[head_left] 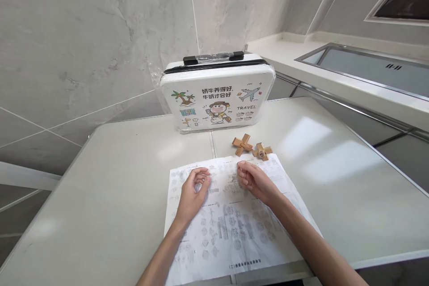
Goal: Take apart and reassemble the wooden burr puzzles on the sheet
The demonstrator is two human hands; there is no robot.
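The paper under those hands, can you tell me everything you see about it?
The paper is a white sheet, a bit wrinkled, printed with small grey drawings and lines of writing, mostly too blurry to read. It lies on the table. One wooden cross seems to overlap its far edge. The left hand and right hand are over it; I can't tell if they touch.

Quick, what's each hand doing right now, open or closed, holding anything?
Left hand: loosely curled, partly open, nothing visible in it, over the printed sheet.
Right hand: fingers curled inward; whether it holds anything cannot be told.
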